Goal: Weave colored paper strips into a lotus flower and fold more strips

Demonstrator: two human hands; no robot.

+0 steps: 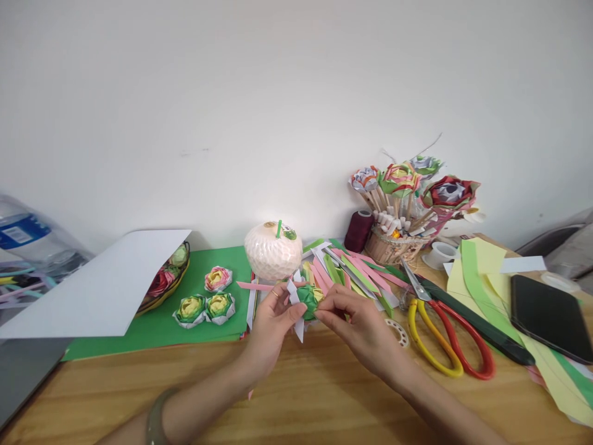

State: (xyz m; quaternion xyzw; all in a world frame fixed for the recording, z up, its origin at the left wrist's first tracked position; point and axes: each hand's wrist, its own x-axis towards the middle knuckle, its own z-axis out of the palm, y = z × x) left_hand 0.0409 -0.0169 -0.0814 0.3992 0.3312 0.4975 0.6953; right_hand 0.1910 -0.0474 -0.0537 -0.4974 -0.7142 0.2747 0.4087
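Observation:
Between both hands, over the table's middle, is a paper flower (pixel 309 301) with green outer petals and a yellow centre. My left hand (pixel 278 318) grips its left side, thumb in front, along with a white paper strip (pixel 296 309) that stands upright there. My right hand (pixel 354 321) pinches the flower's right edge between thumb and fingers; part of the flower is hidden by these fingers. A pink strip (pixel 259 286) lies just behind my left hand. Three finished-looking paper flowers (pixel 220 307) rest to the left on green card (pixel 139 343).
Loose coloured strips (pixel 356 269) are heaped behind my right hand. Scissors (pixel 445 337) with red and yellow handles lie at right, near a dark phone (pixel 551 315). A white round ornament (pixel 273 250), a basket of stemmed paper flowers (pixel 393 244) and a thread spool (pixel 359 230) stand against the wall.

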